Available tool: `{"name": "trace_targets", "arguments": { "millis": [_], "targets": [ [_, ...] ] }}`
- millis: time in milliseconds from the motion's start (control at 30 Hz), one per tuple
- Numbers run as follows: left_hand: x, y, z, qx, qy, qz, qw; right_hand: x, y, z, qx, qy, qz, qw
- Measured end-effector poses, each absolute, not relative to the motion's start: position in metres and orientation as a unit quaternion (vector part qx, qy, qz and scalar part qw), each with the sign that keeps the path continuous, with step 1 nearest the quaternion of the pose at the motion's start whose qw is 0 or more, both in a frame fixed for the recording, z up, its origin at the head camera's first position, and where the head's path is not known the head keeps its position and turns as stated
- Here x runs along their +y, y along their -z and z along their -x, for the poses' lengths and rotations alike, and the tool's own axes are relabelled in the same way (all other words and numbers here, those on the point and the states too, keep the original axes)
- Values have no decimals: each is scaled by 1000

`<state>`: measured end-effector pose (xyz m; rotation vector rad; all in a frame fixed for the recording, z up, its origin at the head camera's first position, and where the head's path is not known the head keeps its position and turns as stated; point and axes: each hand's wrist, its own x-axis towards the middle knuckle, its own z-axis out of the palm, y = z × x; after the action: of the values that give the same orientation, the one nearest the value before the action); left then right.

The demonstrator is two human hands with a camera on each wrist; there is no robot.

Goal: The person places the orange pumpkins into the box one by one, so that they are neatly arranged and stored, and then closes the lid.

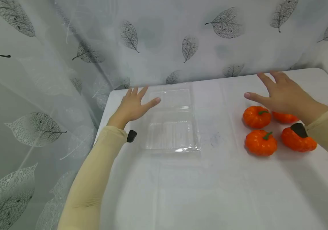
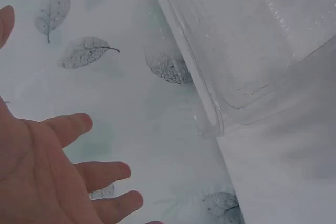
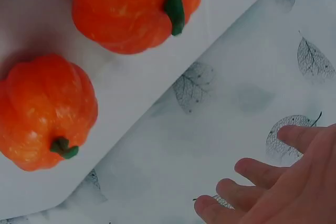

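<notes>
My left grip (image 1: 132,108) is spread wide, empty, at the clear tray (image 1: 171,137); my right grip (image 1: 280,94), likewise, is near the orange pumpkins (image 1: 260,143), right of the tray. Probably light, firm, slick: I'd cup their sides.

Head view's up high, facing forward and down over the table (image 1: 181,188); wrist views sit closer, left sharing the tray (image 1: 169,135), right the pumpkins (image 1: 261,143)!

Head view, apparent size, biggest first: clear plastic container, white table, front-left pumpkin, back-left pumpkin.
1. White table
2. Clear plastic container
3. Front-left pumpkin and back-left pumpkin: too alike to rank; the front one sits nearer the camera.
</notes>
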<state>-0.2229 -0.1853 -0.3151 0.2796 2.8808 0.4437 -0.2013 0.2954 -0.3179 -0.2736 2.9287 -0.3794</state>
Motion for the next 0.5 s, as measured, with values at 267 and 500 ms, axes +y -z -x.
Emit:
{"name": "trace_targets", "arguments": {
  "millis": [267,500],
  "targets": [
    [-214,331,189,957,-246,-75,135,292,334,178,970,190,96,121],
    [-231,356,173,939,-315,-50,130,290,345,165,963,207,106,136]
  ]
}}
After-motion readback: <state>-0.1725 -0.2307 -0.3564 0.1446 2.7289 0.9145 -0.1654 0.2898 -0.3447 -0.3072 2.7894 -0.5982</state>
